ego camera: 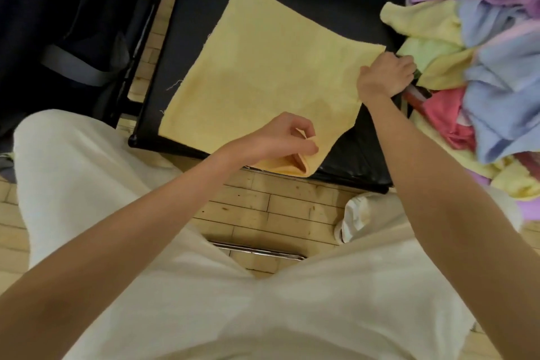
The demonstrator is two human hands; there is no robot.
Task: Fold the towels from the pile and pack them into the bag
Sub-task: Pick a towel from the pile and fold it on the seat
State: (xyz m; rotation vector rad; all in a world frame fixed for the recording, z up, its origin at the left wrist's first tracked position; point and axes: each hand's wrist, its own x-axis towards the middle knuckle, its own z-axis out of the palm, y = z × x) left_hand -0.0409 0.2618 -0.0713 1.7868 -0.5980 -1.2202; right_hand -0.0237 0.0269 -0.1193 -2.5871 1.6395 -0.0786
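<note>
Matt terry-cloth towel [257, 67] on glossy black seat [362, 152]

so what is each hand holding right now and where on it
Both hold the yellow towel: the left hand pinches its near corner, and the right hand grips its right corner, fingers curled round the edge.

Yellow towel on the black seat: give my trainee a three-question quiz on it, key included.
1. True or false: the yellow towel lies spread on the black seat.
2. Which hand pinches the towel's near corner?
3. The pile of towels lies: A) right of the seat, B) left of it, C) on the floor in front.

Key: 1 true. 2 the left hand; the right hand holds the right edge. 3 A.
</note>
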